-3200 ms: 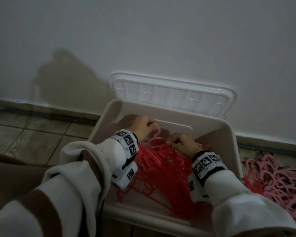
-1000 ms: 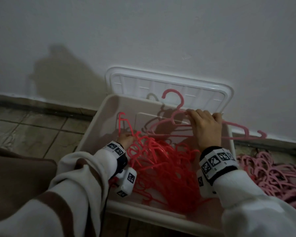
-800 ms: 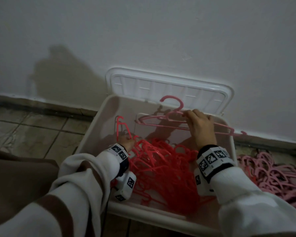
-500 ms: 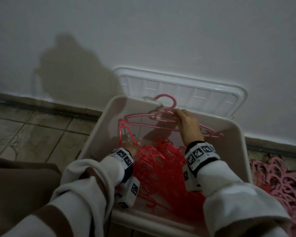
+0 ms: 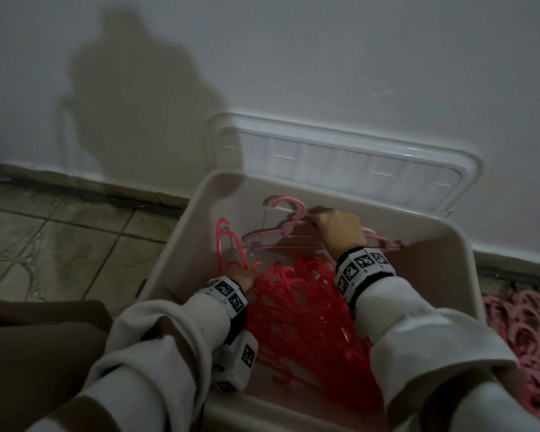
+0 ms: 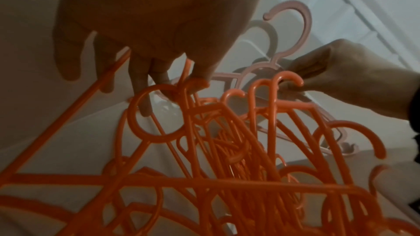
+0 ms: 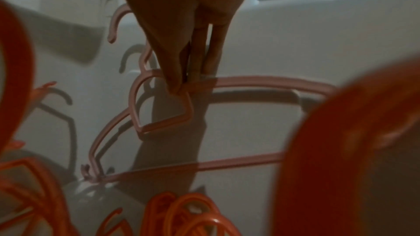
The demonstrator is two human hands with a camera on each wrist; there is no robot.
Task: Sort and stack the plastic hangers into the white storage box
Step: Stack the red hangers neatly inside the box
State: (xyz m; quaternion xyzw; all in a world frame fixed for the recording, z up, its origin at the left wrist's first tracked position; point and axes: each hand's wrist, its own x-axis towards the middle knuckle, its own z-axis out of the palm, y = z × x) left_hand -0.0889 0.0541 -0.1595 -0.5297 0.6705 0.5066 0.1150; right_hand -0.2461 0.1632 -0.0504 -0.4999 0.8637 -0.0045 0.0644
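Lowered pink hanger point(image 5: 296, 236) now inside white box point(image 5: 443, 263) above red hangers point(image 5: 300, 307).

storage box point(image 5: 181, 241) on floor point(image 5: 60, 244) by wall point(image 5: 325, 73), lid point(image 5: 340, 163) propped behind box's far edge, tangled hangers point(image 5: 300, 307) inside box, single hanger point(image 5: 293, 235) w/ right hand point(image 5: 340, 229) at far wall, left hand point(image 5: 243, 275) at left side, loose hanger pile point(image 5: 524, 332) on floor right of box

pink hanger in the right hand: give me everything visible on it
The pink hanger is pale pink moulded plastic, thinner-looking than the red hangers below. It has a rounded top hook, a small loop below the neck, curved shoulders, a straight bottom bar and small notched hooks at the shoulder ends. It stands roughly upright, hook up, close to the far wall inside the white storage box, casting a shadow on it. The right hand pinches it near the neck. Whether its bottom bar touches the red hangers is unclear.
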